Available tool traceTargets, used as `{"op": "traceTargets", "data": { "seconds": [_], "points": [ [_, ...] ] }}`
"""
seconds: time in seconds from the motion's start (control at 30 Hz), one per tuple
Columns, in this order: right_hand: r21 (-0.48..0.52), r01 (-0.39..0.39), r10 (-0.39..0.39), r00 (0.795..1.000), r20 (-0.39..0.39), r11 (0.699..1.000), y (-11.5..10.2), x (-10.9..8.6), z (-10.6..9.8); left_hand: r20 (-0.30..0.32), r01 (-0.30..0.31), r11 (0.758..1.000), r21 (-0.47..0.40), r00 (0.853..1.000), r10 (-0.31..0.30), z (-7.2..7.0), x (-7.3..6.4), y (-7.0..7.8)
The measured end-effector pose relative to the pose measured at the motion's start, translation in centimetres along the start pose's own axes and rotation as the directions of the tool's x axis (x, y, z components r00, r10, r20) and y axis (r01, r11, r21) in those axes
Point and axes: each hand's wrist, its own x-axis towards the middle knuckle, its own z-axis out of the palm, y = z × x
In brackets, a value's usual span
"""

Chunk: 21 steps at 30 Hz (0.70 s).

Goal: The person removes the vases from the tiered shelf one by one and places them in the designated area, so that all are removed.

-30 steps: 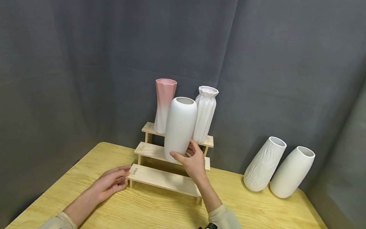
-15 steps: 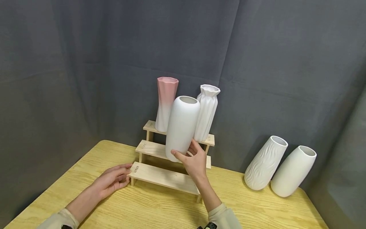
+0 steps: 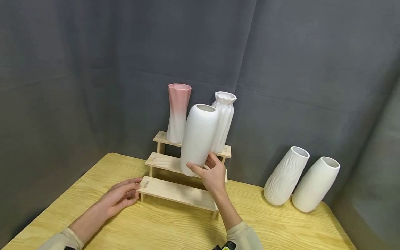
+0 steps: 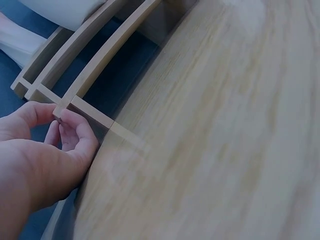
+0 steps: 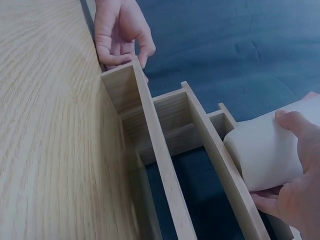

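A smooth white vase (image 3: pixel 200 139) stands upright, its base right at the middle step of a three-step wooden stand (image 3: pixel 176 194). My right hand (image 3: pixel 214 176) grips it low down, thumb on the near side and fingers around the right. In the right wrist view, the vase (image 5: pixel 265 150) meets the edge of the middle board. My left hand (image 3: pixel 120 197) is at the left end of the lowest step; in the left wrist view, its thumb and curled fingers pinch that board's corner. Behind, on the top step, are a pink-and-white vase (image 3: pixel 178 113) and a pleated white vase (image 3: pixel 225 114), partly hidden.
Toward the table's right end, a wavy-textured white vase (image 3: pixel 285 177) and another smooth white vase (image 3: pixel 316 184) stand side by side. A grey curtain (image 3: pixel 131 69) hangs behind the yellowish wooden table (image 3: pixel 150 229).
The held vase has shifted slightly right relative to the stand and the vases behind it. The left hand keeps its place at the lowest step. The head view has moved a little.
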Motion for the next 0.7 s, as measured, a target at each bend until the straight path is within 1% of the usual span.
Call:
{"op": "traceTargets", "data": {
  "seconds": [0.17,0.27,0.37,0.47,0.6,0.7],
  "points": [
    [-0.025,0.016,-0.016,1.0,-0.009,1.0,-0.6,0.0,0.3,-0.014,0.023,1.0,0.009,1.0,-0.023,-0.1,-0.3,0.3],
    [-0.035,0.023,-0.023,1.0,-0.008,0.999,-1.3,-0.2,0.6,-0.051,0.043,0.999,0.02,0.998,-0.042,-0.3,-0.8,0.5],
    [-0.035,0.046,-0.046,0.999,0.0,0.998,-2.1,-0.4,0.8,-0.076,0.057,0.998,0.033,0.996,-0.054,-0.5,-1.3,0.5],
    [-0.032,0.085,-0.085,0.996,0.006,0.996,-3.0,-0.6,1.0,-0.092,0.06,0.997,0.042,0.994,-0.056,-0.8,-1.7,0.7],
    [-0.018,0.135,-0.135,0.991,0.0,0.991,-4.4,-0.8,1.2,-0.085,0.056,0.997,0.055,0.995,-0.051,-1.3,-2.1,0.9],
    [0.008,0.145,-0.145,0.989,-0.006,0.989,-5.4,-0.9,1.2,-0.072,0.051,0.997,0.062,0.996,-0.047,-1.5,-2.5,1.0]
  ]
}}
